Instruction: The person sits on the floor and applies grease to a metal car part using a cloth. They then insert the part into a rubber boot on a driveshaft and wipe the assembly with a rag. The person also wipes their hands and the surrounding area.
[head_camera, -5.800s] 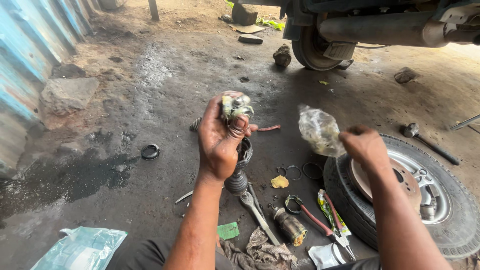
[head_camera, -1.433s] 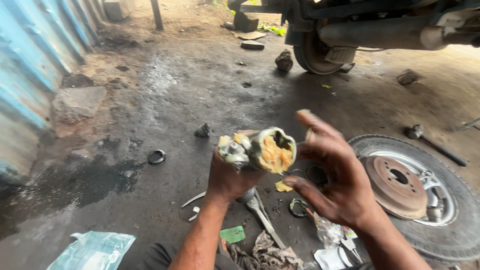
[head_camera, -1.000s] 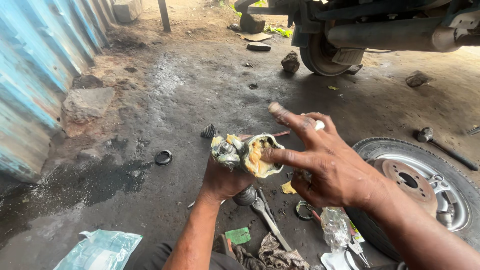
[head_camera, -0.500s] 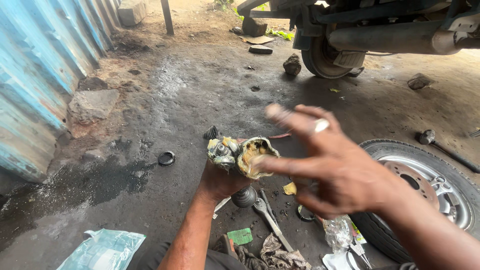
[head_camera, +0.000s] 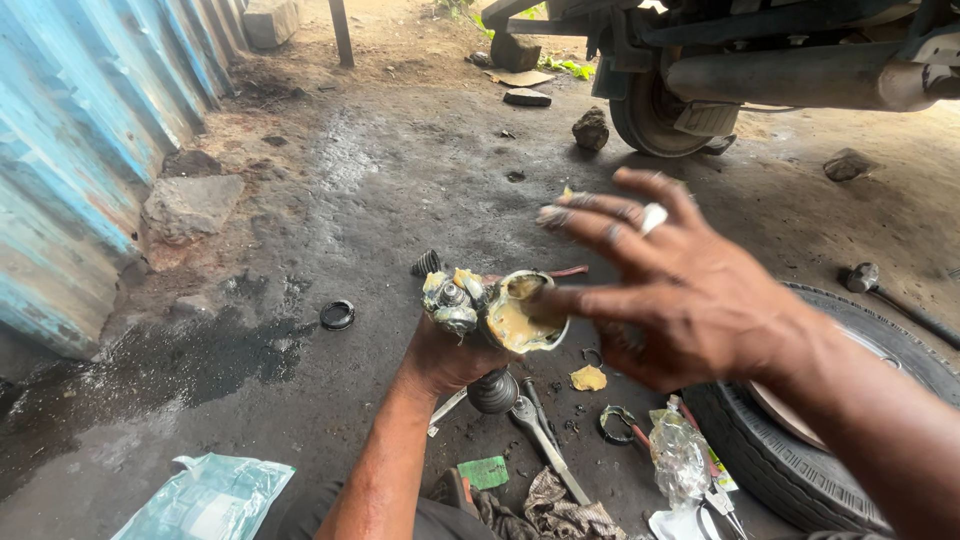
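The grease-packed CV joint (head_camera: 500, 312) stands roughly upright in the left hand (head_camera: 448, 352), its shaft seemingly running down to the floor (head_camera: 400, 180). The right hand (head_camera: 668, 285) hovers just right of it, empty, fingers spread wide toward the open cup.

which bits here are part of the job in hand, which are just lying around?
In hand: left hand holds greased joint; right hand open beside it, fingers smeared.

Lying about: rubber ring, wheel, stone, plastic bag, hammer.
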